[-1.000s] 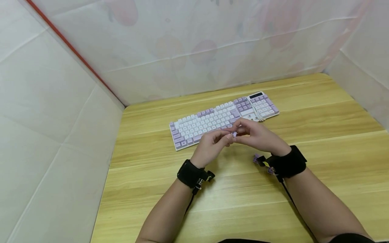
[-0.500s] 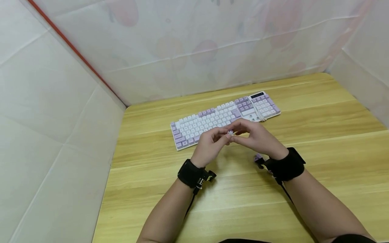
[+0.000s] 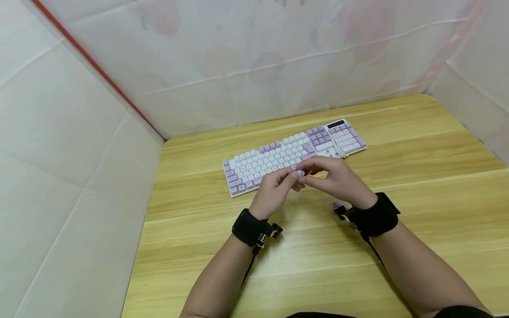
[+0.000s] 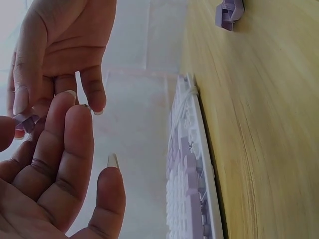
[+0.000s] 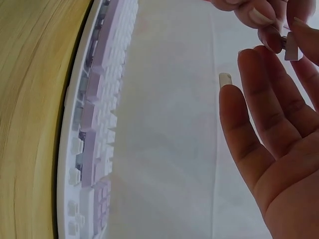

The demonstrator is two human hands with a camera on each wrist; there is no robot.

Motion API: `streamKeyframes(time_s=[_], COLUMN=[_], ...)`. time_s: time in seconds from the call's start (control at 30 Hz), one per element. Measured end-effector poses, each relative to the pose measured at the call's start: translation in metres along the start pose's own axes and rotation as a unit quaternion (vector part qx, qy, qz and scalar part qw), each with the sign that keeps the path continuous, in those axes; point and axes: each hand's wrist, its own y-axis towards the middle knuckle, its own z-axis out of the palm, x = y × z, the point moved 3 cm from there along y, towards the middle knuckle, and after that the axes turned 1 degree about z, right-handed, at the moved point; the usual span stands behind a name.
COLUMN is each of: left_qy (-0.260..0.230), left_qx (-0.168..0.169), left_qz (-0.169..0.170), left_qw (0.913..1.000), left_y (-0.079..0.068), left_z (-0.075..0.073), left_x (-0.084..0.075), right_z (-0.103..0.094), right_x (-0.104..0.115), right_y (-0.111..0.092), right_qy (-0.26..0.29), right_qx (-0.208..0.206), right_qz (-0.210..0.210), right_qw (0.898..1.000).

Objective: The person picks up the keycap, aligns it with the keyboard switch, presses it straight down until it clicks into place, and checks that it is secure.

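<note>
A small lilac keycap (image 3: pixel 300 173) is between the fingertips of both hands, just in front of the keyboard (image 3: pixel 274 159). My left hand (image 3: pixel 274 187) pinches it between thumb and fingers. From the other side, my right hand (image 3: pixel 332 174) pinches the same keycap with thumb and forefinger. The right wrist view shows the keycap (image 5: pixel 292 47) from its side, its remaining fingers spread loosely below. The keyboard is white and lilac, with bare switch stems (image 5: pixel 75 177) where some keys are off. On the tabletop, a loose lilac keycap (image 4: pixel 229 14) lies near my right wrist.
A white cable (image 3: pixel 337 145) is bundled around the keyboard near the number pad. Wrist cameras on black straps (image 3: pixel 249 227) hang close over the wooden table (image 3: pixel 191 212). Pale fabric walls (image 3: pixel 238 79) stand at the back and sides.
Both hands have shifted slightly left with the keycap, which has turned between the fingertips. The right wrist strap now hides a second loose keycap seen a second ago.
</note>
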Motion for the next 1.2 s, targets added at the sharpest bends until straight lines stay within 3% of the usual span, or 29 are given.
streamKeyframes(time_s=[0.23, 0.57, 0.93, 1.2], left_qy=[0.021, 0.028, 0.021, 0.006], left_qx=[0.003, 0.000, -0.002, 0.003], left_qz=[-0.013, -0.016, -0.018, -0.011], left_qw=[0.9997, 0.9995, 0.9996, 0.9999], left_y=[-0.008, -0.008, -0.008, -0.009], left_z=[-0.003, -0.003, -0.003, -0.003], left_x=[-0.031, -0.032, -0.034, -0.033], right_z=[0.002, 0.003, -0.004, 0.001], right_x=[0.001, 0.004, 0.038, 0.014], right_y=[0.000, 0.000, 0.005, 0.002], right_qy=[-0.006, -0.019, -0.020, -0.039], right_qx=[0.000, -0.005, -0.011, -0.033], right_qz=[-0.034, -0.025, -0.043, -0.044], right_qw=[0.999, 0.999, 0.999, 0.998])
